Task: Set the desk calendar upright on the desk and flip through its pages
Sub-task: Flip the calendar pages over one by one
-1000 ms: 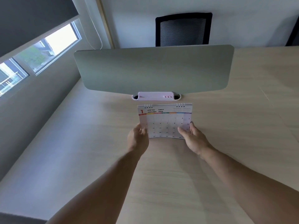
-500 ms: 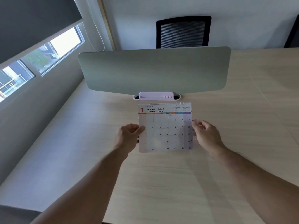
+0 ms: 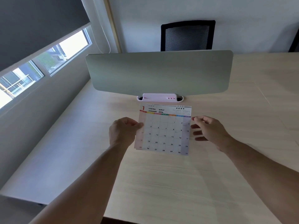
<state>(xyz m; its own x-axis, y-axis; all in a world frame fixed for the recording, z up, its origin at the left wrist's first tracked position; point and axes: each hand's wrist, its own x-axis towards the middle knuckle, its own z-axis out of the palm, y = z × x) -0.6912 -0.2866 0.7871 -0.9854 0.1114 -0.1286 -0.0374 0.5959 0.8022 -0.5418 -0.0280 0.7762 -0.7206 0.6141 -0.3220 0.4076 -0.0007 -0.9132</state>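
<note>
A spiral-bound desk calendar (image 3: pixel 163 131) shows its January 2026 page, with the binding along its top edge. It is lifted above the light wooden desk (image 3: pixel 161 183) and faces me. My left hand (image 3: pixel 123 131) pinches its left edge. Beside the right edge is my right hand (image 3: pixel 210 130), fingers spread, the fingertips at or just off the paper. The calendar's back and stand are hidden.
A grey-green divider panel (image 3: pixel 158 71) stands across the desk just behind the calendar, with a pink holder (image 3: pixel 159 97) at its base. A black mesh chair (image 3: pixel 187 35) is beyond it. A wall and window (image 3: pixel 40 62) run along the left.
The calendar has risen from lying low on the desk and now faces me. My right hand has let go of the right edge and spread its fingers. My left hand keeps its grip.
</note>
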